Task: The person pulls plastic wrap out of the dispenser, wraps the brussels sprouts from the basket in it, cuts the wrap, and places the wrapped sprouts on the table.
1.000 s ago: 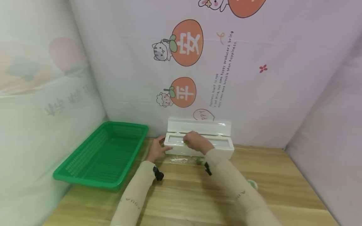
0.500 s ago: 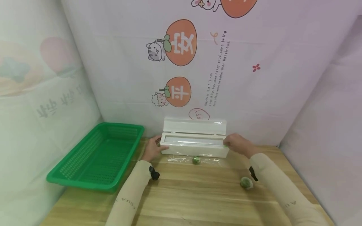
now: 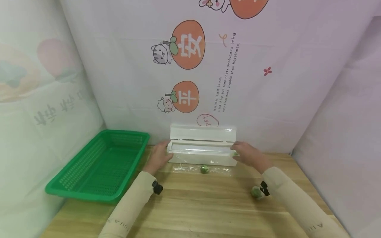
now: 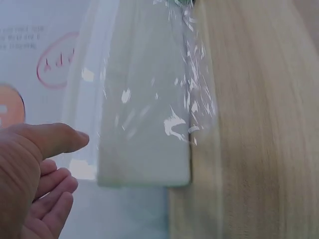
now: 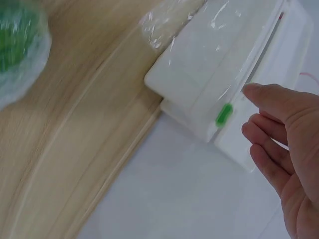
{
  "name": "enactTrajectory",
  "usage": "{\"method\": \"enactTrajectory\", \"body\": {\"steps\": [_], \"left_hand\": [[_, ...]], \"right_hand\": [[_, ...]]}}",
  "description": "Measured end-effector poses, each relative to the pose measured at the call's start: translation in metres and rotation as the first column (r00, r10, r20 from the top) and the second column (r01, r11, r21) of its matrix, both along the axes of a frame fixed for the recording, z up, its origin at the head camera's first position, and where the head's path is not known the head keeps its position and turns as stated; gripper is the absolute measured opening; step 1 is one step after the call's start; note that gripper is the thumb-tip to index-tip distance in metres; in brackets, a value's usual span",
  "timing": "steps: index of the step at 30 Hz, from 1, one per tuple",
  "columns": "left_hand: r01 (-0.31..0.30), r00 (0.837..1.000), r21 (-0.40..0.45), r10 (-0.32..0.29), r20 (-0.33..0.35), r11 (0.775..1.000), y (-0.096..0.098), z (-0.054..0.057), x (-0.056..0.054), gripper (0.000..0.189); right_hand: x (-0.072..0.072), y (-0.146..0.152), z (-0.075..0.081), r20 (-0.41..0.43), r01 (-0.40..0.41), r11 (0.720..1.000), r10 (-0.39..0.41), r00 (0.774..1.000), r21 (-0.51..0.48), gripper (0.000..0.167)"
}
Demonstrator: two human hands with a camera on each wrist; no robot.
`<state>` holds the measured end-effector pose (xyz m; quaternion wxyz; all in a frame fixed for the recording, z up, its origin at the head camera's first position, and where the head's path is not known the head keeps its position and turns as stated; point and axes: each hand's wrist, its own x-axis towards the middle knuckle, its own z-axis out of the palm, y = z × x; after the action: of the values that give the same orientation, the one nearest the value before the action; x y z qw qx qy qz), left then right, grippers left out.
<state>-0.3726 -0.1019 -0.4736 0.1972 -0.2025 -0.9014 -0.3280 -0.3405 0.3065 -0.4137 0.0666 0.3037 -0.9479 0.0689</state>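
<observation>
A white cling film dispenser (image 3: 205, 159) stands against the back wall with its lid (image 3: 202, 133) raised. Clear film (image 3: 184, 169) drapes over its front onto the table. On that film sits a small round green vegetable (image 3: 204, 169), its kind unclear. My left hand (image 3: 157, 158) is beside the dispenser's left end; in the left wrist view its fingers are relaxed and grip nothing. At the right end, my right hand (image 3: 251, 156) has its thumb close to the box edge, the other fingers loosely bent. A green slide cutter (image 5: 224, 115) shows just beside that thumb.
A green plastic basket (image 3: 80, 197) stands on the left of the wooden table (image 3: 190, 211). A film-wrapped green ball (image 3: 256, 192) lies near my right wrist. Printed white cloth (image 3: 253, 99) hangs behind and on both sides.
My right hand has moved along the dispenser from its middle to the right end, then loosened its fingers. The left hand has eased away from the left end. The view has shifted slightly.
</observation>
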Motion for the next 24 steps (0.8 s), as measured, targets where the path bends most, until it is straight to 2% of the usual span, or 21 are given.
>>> {"method": "enactTrajectory", "body": {"steps": [1,3,7,11,15,19,24], "left_hand": [[0.018,0.999,-0.026,-0.019,-0.051,1.0,0.003,0.003,0.004,0.058],[0.065,0.993,-0.072,-0.072,-0.098,0.995,0.009,0.008,0.012,0.055],[0.191,0.973,-0.174,-0.21,-0.098,0.966,0.026,0.008,0.022,0.049],[0.278,0.948,-0.278,-0.31,-0.077,0.92,0.044,-0.002,0.029,0.043],[0.302,0.936,-0.345,-0.344,-0.067,0.889,0.064,-0.01,0.035,0.038],[0.316,0.933,-0.387,-0.358,-0.038,0.866,0.083,-0.016,0.034,0.035],[0.311,0.933,-0.422,-0.358,-0.035,0.852,0.1,-0.021,0.033,0.031]], "right_hand": [[0.002,-0.004,0.0,-0.003,-0.008,1.0,0.008,1.0,-0.001,0.037],[0.007,-0.012,-0.001,0.0,-0.028,1.0,0.028,1.0,-0.007,0.039],[0.015,-0.03,-0.006,0.047,-0.042,0.999,0.042,0.998,0.007,0.04],[0.018,-0.047,-0.017,0.087,-0.071,0.997,0.071,0.994,0.003,0.039],[0.018,-0.061,-0.03,0.063,-0.128,0.992,0.129,0.99,-0.021,0.037],[0.015,-0.07,-0.046,0.04,-0.173,0.982,0.176,0.984,-0.073,0.033],[0.009,-0.079,-0.064,0.008,-0.181,0.976,0.184,0.983,-0.118,0.033]]}}
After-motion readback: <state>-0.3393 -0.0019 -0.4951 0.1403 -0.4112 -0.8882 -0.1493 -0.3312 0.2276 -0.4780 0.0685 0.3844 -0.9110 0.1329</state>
